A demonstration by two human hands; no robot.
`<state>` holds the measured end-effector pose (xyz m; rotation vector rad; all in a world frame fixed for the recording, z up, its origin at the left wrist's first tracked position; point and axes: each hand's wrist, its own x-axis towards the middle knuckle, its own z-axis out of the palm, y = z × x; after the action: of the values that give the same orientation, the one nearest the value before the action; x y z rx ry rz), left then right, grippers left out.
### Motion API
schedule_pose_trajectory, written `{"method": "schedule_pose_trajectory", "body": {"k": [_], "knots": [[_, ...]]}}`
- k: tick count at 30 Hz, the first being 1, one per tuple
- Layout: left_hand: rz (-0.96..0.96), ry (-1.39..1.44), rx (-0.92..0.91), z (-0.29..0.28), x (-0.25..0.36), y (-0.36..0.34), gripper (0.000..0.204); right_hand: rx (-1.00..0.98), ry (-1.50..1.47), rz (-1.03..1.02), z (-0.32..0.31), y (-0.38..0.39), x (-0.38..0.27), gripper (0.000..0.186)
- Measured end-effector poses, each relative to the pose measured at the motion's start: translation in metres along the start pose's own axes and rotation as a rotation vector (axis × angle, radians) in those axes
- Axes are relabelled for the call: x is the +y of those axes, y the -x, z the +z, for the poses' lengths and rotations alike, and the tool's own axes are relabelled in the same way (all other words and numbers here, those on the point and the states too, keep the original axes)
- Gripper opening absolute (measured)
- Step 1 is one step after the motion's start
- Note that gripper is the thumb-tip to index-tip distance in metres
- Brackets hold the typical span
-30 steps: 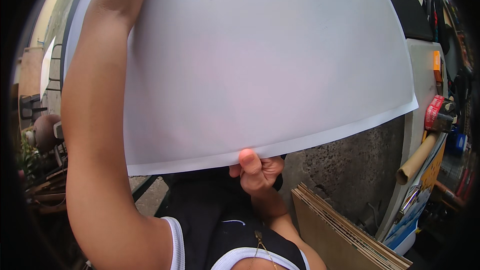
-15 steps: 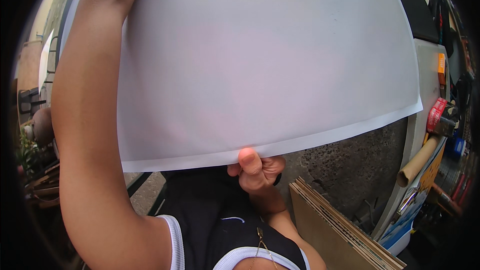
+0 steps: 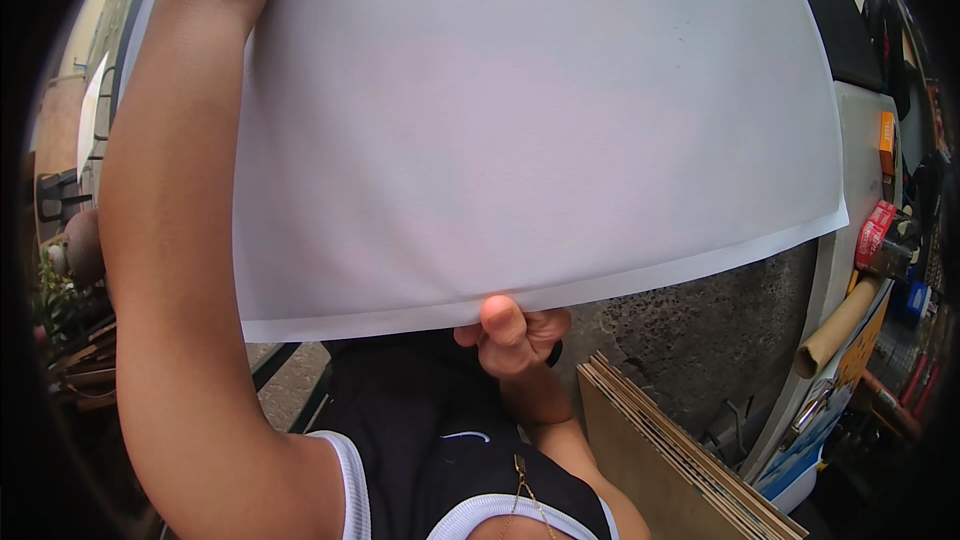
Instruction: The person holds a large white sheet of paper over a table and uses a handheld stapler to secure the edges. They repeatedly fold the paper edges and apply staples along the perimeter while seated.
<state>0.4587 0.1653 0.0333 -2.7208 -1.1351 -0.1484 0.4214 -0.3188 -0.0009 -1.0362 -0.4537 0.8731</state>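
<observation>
Pinching near edge of sheet w/ R hand, thumb on top; L hand out of frame, can't tell grip. Boards beside R forearm.

Compared with a second ago, I am seeing the white sheet spreading wider across the view, the left arm shifting leftward, the thumb of the right hand nudging slightly rightward, and the orange box drifting rightward.
</observation>
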Motion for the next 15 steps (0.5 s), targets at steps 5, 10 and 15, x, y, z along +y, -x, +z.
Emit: {"method": "schedule_pose_trajectory", "body": {"k": [5, 10, 15], "knots": [[-0.011, -0.016, 0.008, -0.009, -0.004, 0.005, 0.042, -0.052, -0.037, -0.081, -0.002, -0.002, 0.007, 0.026], [0.011, -0.004, 0.011, -0.007, 0.008, -0.007, 0.042, -0.075, -0.011, -0.211, -0.007, -0.008, 0.021, 0.025], [0.023, -0.024, 0.014, -0.010, 0.007, -0.021, 0.042, -0.136, 0.046, -0.389, -0.014, -0.017, 0.034, 0.030]]}}
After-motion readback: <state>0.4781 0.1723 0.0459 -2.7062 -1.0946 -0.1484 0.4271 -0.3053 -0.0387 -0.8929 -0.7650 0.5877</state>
